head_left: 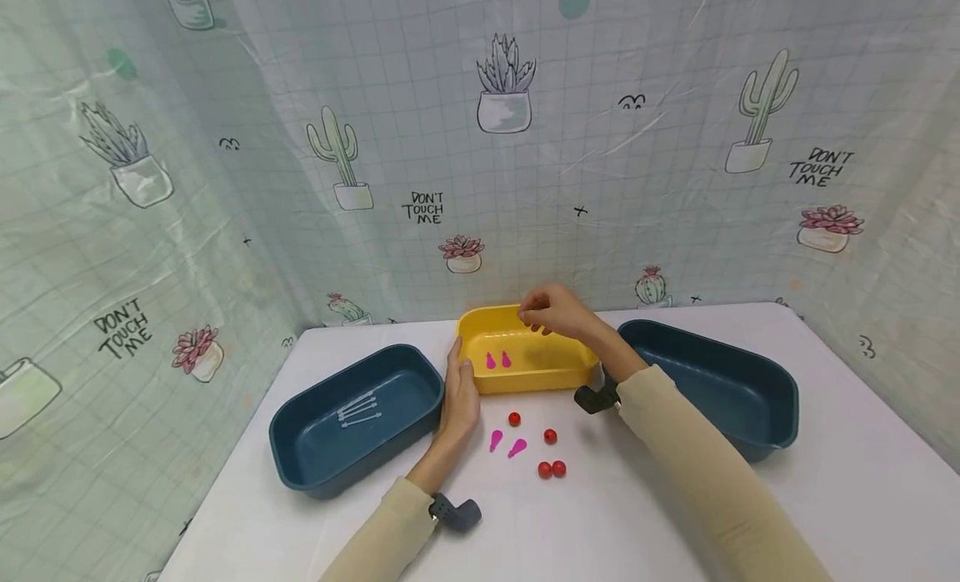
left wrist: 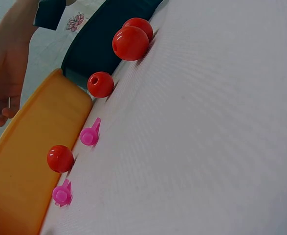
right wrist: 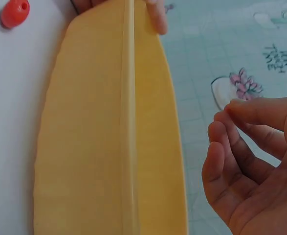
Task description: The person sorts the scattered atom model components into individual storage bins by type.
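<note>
A yellow bin [head_left: 537, 382] stands at the back middle, with two small pink bulb-shaped pieces [head_left: 498, 360] inside on its left. My left hand [head_left: 459, 398] rests against its left end, fingers stretched along the outside and thumb at the front corner. Above the bin's back half is my right hand [head_left: 557, 312], fingers curled, thumb and forefinger tips together; nothing shows between them in the right wrist view. In front of the bin lie two more pink pieces [head_left: 517, 448] and several red beads [head_left: 551, 436], two of them side by side.
At the left a dark blue bin [head_left: 300, 474] holds several thin pale sticks [head_left: 360, 409]. Another dark blue bin [head_left: 757, 449] stands at the right, partly behind the right forearm. A curtain [head_left: 525, 190] printed with potted plants hangs behind the white table [head_left: 510, 532].
</note>
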### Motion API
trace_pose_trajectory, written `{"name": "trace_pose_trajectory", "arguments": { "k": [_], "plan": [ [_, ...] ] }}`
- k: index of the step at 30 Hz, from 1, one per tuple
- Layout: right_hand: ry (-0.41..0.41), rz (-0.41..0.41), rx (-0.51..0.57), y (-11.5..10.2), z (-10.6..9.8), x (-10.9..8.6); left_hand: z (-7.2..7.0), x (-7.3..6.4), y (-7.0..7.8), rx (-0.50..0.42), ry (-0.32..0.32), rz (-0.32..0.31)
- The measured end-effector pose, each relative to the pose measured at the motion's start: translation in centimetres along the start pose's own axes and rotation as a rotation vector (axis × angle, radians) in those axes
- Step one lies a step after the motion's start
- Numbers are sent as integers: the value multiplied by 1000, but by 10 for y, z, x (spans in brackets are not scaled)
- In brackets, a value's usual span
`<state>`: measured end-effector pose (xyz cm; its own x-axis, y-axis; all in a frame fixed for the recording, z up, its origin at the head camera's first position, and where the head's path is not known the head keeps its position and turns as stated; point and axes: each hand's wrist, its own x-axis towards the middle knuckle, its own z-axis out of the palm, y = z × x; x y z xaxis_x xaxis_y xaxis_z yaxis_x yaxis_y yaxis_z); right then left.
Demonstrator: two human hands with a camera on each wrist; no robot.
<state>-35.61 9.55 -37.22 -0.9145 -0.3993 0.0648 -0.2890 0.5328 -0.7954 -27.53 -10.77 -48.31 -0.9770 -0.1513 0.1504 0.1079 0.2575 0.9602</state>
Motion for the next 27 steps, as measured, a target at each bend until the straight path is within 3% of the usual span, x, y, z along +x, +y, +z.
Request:
{"name": "trace_pose_trajectory", "arguments": {
  "k": [13, 20, 27],
  "plan": [
    [-62, -136, -45, -15, 18, -46, 1, -1, -2, 5, -15, -7],
    [-131, -220, -48, -11, 27, -67, 0, -2, 0, -8, -26, -5],
    [-233, -188, -85, 1, 48, -85, -1, -2, 1, -6, -3, -5]
  ]
}}
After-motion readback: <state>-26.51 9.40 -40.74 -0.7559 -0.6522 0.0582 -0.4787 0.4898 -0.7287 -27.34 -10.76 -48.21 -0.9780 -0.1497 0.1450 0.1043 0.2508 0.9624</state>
